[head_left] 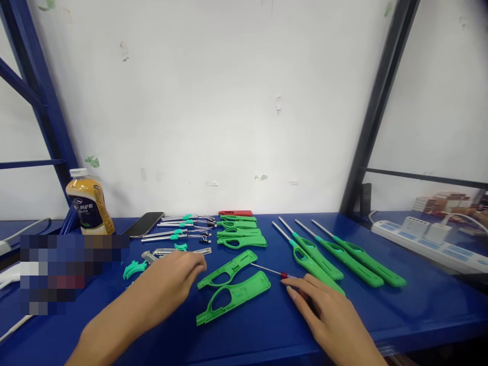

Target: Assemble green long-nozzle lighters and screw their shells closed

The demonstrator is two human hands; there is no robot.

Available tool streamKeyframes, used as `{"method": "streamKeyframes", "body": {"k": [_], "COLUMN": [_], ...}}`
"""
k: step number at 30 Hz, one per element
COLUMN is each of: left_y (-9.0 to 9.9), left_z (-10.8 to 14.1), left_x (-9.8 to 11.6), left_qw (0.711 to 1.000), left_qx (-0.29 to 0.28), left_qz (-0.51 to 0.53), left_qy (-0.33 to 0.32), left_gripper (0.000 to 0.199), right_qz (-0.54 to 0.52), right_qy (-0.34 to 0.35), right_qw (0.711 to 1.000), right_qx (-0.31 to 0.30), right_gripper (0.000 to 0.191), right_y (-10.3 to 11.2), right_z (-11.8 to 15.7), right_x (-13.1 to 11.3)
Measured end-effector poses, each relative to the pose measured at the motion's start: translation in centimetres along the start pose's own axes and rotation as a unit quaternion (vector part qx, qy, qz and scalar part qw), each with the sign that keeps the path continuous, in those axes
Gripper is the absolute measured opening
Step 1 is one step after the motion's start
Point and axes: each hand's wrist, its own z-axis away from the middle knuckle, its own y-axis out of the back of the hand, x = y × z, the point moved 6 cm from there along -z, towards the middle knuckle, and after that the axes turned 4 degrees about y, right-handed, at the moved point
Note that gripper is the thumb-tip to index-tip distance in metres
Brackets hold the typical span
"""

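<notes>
My left hand (pixel 179 277) is curled with its fingertips turned away, beside the clear plastic tanks (pixel 163 251) and teal triggers (pixel 134 269); whatever it may hold is hidden. In front of it lie two open green lighter handle halves (pixel 238 295), (pixel 232 269), inner sides up. My right hand (pixel 324 307) has its fingers closed at the handle of a thin screwdriver (pixel 269 269) with a red collar, whose shaft points left toward the halves. Just behind that hand are several assembled green lighters (pixel 318 256) with metal tubes.
Toward the wall lie metal lighter tubes with wires (pixel 175 235), stacked green halves (pixel 242 241) and a red half (pixel 235 213). A phone (pixel 145 224) and a drink bottle (pixel 89 203) stand left. A power strip (pixel 438 244) is on the right, beyond the blue table's (pixel 430 305) frame post.
</notes>
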Motion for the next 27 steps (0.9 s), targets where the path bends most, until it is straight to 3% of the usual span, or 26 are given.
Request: {"method": "streamKeyframes", "body": {"k": [8,12,20,24,27], "left_y": [3.6,4.4,3.9,3.5,3.2], "left_z": [-0.2,-0.5,-1.2,-3.4,-5.8], "left_x": [-8.5,-11.4,-11.9,-12.1,-12.5], "left_qw": [0.992,0.989,0.987,0.983,0.978], "left_qx": [0.076,0.081,0.063,0.035,0.028], "left_qz": [-0.043,-0.061,-0.106,-0.152,-0.185], "left_qy": [0.095,0.111,0.099,0.098,0.093], "left_gripper": [0.046,0.042,0.038,0.023,0.03], "right_qz": [-0.026,-0.033,-0.035,-0.019,-0.013], "right_qy": [-0.025,-0.017,0.003,0.009,0.012], "right_qw": [0.999,0.999,0.999,0.999,0.999], "right_qx": [-0.004,0.012,0.042,0.04,0.036], "right_gripper": [0.038,0.038,0.034,0.035,0.037], "right_y": [-0.7,-0.6,-0.2,-0.4,-0.6], "right_z": [0.3,0.3,0.2,0.2,0.2], "right_x": [0.7,0.8,0.7,0.7,0.8]}}
